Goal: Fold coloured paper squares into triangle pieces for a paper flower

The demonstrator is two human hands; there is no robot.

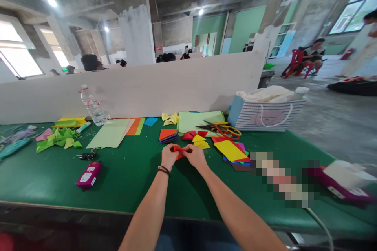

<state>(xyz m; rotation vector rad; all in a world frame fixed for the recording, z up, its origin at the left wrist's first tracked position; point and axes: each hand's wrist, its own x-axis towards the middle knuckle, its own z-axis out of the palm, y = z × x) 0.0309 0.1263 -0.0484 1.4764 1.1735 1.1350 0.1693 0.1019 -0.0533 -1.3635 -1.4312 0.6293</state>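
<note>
Red folded paper (178, 152) is pinched between both hands, held just above the green table (126, 188), front and centre. Left hand (170, 156) and right hand (196, 156) both have a narrow grip on it, fingers closed around the paper and nearly meeting. Fingers hide most of the fold, so its exact shape can't be told.

Progress, as far as visible: some pieces look folded. A yellow folded piece (170, 118) lies near the pale green sheet (200, 121), and a red folded piece (188, 135) and a second yellow folded piece (200, 142) lie just ahead of the hands. Unfolded material appears to remain: a stack of coloured paper squares (168, 135) and a looser paper pile (231, 151) to the right.

Scissors (219, 129) with yellow and red handles lie on the pale green sheet's right end. Green paper scraps (57, 140) sit far left, well apart from the hands.
</note>
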